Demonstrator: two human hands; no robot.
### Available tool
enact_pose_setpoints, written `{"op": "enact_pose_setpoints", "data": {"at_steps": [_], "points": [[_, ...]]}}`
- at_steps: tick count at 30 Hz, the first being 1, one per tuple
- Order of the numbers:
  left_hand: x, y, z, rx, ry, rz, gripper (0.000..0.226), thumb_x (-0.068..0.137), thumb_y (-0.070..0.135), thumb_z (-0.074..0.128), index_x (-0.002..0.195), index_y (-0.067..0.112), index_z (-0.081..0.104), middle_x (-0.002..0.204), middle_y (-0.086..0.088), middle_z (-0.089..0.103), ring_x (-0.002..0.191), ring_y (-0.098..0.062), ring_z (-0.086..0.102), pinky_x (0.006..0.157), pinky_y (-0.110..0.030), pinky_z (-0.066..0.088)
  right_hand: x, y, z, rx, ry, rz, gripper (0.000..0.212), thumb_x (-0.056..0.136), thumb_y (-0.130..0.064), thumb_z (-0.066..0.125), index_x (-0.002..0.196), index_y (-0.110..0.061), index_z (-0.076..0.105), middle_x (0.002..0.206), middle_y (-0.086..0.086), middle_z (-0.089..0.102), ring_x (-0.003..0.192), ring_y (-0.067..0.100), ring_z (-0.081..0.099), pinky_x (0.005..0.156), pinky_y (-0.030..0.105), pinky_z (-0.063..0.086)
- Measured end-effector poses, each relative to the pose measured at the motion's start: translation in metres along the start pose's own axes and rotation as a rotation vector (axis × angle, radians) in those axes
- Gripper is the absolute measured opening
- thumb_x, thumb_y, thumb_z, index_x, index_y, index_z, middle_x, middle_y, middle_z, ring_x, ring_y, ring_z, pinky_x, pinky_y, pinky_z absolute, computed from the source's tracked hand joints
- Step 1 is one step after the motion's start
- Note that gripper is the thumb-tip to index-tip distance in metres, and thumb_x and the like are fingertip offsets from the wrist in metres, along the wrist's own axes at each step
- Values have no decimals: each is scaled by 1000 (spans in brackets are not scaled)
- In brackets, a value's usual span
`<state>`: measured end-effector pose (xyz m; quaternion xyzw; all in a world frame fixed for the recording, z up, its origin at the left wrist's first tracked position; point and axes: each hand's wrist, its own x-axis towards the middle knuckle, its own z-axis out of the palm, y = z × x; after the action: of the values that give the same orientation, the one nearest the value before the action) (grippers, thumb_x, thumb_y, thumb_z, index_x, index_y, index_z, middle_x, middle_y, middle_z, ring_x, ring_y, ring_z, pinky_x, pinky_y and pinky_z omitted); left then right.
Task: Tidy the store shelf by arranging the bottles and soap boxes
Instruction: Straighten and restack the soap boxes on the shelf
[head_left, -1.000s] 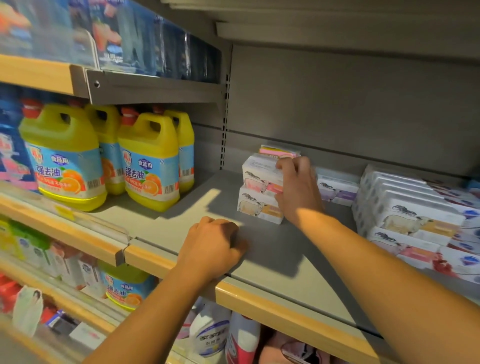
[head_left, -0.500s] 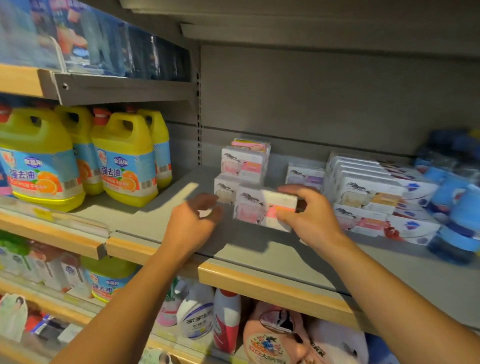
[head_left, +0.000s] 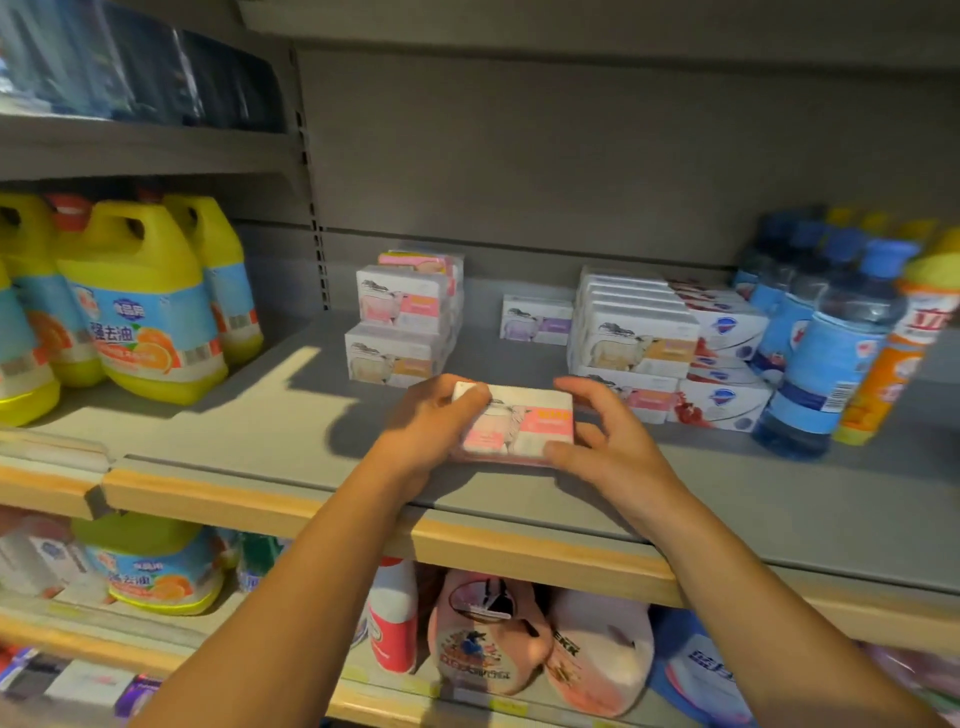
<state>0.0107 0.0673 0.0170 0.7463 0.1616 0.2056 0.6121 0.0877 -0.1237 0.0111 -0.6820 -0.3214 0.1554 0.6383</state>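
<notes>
While both hands meet over the front part of a grey shelf (head_left: 260, 447), they hold one soap box (head_left: 517, 422) between them, white with a pink panel on its face. The left hand (head_left: 426, 431) curls round the box's left end, with fingertips over its top left corner, and the right hand (head_left: 605, 441) cups the right end, fingers arched above it and thumb pressed near its lower edge. The box sits low, at or just above the shelf surface; whether it touches cannot be told. Just behind the grip and a little to its left stands a small stack of soap boxes (head_left: 402, 325), with pink and orange labels. Behind the grip and to its right is a single purple box (head_left: 537, 319), and further right a fuller block of white boxes (head_left: 636, 332) beside red and blue boxes (head_left: 724, 364). Well off to the left of the grip stand yellow bottles (head_left: 140, 301); well off to the right stand blue bottles (head_left: 831, 343). The step in hand appears to be placing this one box into line. The next move likely calls for setting it down flat and square, label facing forward, close against a matching stack, then letting go with both hands without nudging the neighbours.
</notes>
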Motion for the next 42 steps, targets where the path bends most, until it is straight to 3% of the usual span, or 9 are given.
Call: {"op": "enact_pose_setpoints", "data": {"at_steps": [6, 9, 12, 15, 22, 25, 29, 35, 42], "points": [[1, -5, -5, -142, -70, -87, 31, 83, 43, 63, 93, 15, 74, 93, -10, 76, 89, -26, 74, 85, -46, 58, 1, 6, 3, -92, -25, -31, 71, 78, 1, 73, 123, -50, 51, 115, -3, 67, 97, 10, 70, 70, 32, 60], [-1, -4, -8, -285, -89, -113, 30, 87, 44, 63, 92, 17, 74, 91, -12, 75, 81, -24, 73, 63, -34, 59, 2, 7, 0, -23, 39, -13, 51, 79, -13, 78, 118, -41, 61, 108, -10, 70, 89, 8, 71, 67, 23, 56], [-3, 1, -7, -257, -102, -144, 56, 78, 61, 58, 92, 10, 74, 74, -16, 70, 58, -24, 65, 54, -28, 55, 7, 7, 0, 63, 117, 45, 25, 82, -29, 74, 106, -28, 69, 108, 0, 68, 73, 16, 72, 64, 28, 58], [-3, 5, -2, -163, -103, -173, 79, 66, 74, 53, 93, 3, 73, 66, -22, 66, 50, -26, 60, 49, -26, 52, 10, 6, -1, 80, 142, 110, 29, 84, -43, 68, 99, -19, 73, 93, 8, 73, 66, 20, 70, 59, 29, 56], [-5, 6, 0, -168, -105, -119, 31, 78, 39, 63, 84, 10, 73, 71, -20, 67, 50, -28, 57, 53, -32, 55, 11, 7, -1, 52, 189, 72, 45, 65, -62, 66, 103, -38, 70, 103, -8, 72, 89, 10, 71, 71, 36, 60], [-10, 0, -2, -57, -56, 2, 20, 87, 36, 67, 98, 20, 69, 84, -2, 75, 68, -18, 72, 59, -30, 59, 6, 8, 1, -56, 197, -25, 29, 81, -39, 67, 108, -50, 62, 106, -19, 69, 91, 8, 71, 80, 41, 61], [-21, -2, -3, 183, 99, 174, 20, 89, 43, 65, 108, 39, 63, 88, 22, 73, 79, 8, 68, 66, -7, 48, 1, 12, 1, -87, 169, -126, 66, 81, -7, 75, 126, -50, 52, 118, -30, 60, 104, 0, 65, 81, 28, 58], [-26, -2, -4, 51, 43, 326, 39, 85, 20, 74, 122, 27, 63, 115, 11, 71, 107, -3, 65, 94, -29, 53, -6, 6, 6, -291, 283, -285, 66, 81, -4, 76, 131, -40, 51, 123, -18, 54, 116, 3, 56, 93, 21, 52], [-29, -4, -6, 126, 94, 435, 46, 84, 24, 75, 117, 51, 58, 116, 27, 65, 112, 7, 58, 88, -13, 50, -10, 1, 6, -480, 368, -419, 61, 80, -1, 75, 132, -27, 57, 124, -16, 49, 121, 9, 50, 95, 10, 45]]}}
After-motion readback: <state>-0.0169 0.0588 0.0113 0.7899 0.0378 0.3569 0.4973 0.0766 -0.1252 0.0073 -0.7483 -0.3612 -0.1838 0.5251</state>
